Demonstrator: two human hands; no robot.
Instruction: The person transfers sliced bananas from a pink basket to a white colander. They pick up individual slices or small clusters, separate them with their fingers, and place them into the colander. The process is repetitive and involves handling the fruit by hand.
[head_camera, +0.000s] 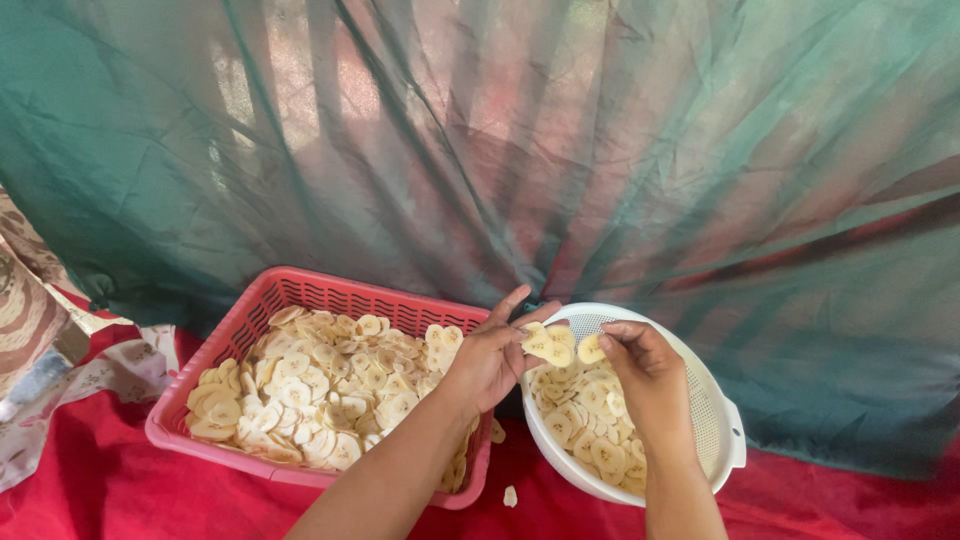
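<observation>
Pinched between thumb and fingertips, a few pale banana slices (548, 346) sit in the left hand (492, 360), whose index finger points up and away while the other fingers curl under the little stack. Just beside it, the right hand (648, 375) grasps a single round slice (590, 349) at its fingertips, close to the left hand's slices and nearly touching them. Both hands hover over the near-left rim of a white plastic colander (722, 420), which is tilted toward the person and holds a heap of the same thin, cream-yellow slices (585, 425) in its lower half; its upper inner wall shows bare mesh.

Left of the colander, and touching or almost touching it, stands a pink rectangular basket (300, 292) with slotted walls, filled nearly edge to edge with more sliced banana (320, 385). The left forearm crosses over the basket's near-right corner. One stray slice (510, 496) lies on the red cloth (100, 490) between basket and colander, and another (497, 432) rests near the basket's right wall.

Basket and colander both sit on that red cloth. At the far left, a patterned fabric in brown and cream (30, 300) overlaps the red, with a lighter printed piece (110, 370) beneath it. Behind everything hangs a sheer green net curtain (480, 150) in long folds, with reddish and pale shapes showing dimly through it
</observation>
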